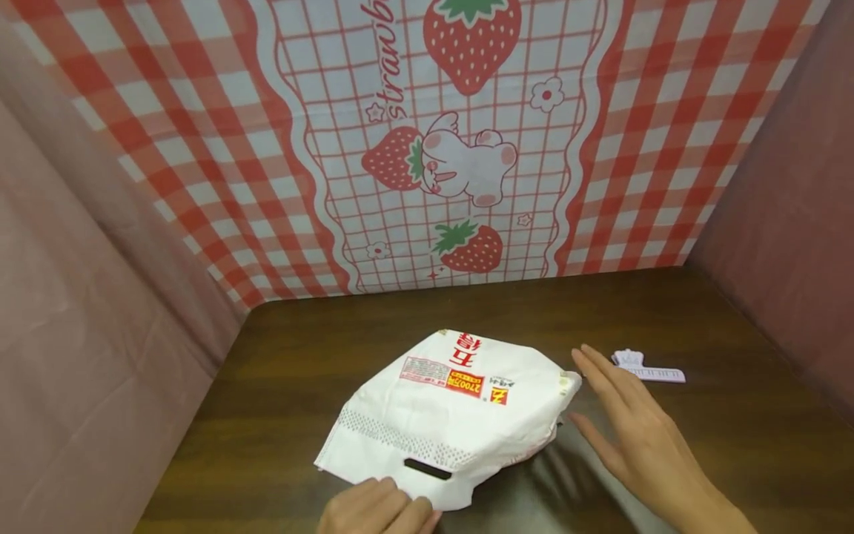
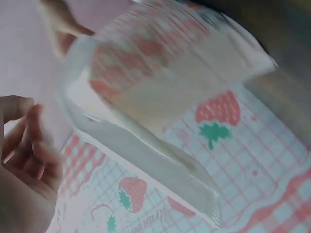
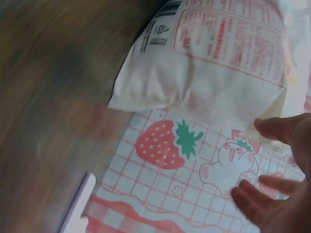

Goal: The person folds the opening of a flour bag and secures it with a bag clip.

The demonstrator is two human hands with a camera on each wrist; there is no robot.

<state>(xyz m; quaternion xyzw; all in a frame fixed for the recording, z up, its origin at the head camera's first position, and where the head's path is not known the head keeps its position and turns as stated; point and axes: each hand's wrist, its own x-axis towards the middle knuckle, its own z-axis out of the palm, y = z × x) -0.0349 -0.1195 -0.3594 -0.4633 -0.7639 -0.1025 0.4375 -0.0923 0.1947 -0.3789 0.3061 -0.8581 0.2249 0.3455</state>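
Observation:
A white bag [image 1: 414, 415] with red and yellow print and a slot handle lies slanted over the table, handle end toward me. In the left wrist view the bag [image 2: 150, 92] is blurred, and its mouth gapes. My left hand [image 1: 376, 508] overlaps the handle edge in the head view. The left wrist view shows that left hand [image 2: 26, 160] with fingers loosely curled and a gap between it and the bag. My right hand [image 1: 647, 437] is spread beside the bag's right corner. Its thumb comes close to the bag [image 3: 209, 73] in the right wrist view, where the hand [image 3: 277, 179] holds nothing.
A white clip [image 1: 647, 368] lies on the dark wooden table [image 1: 320, 326], right of the bag. Behind the table hangs a red checked strawberry cloth [image 1: 467, 156]. Pink curtains [image 1: 93, 319] flank it on both sides.

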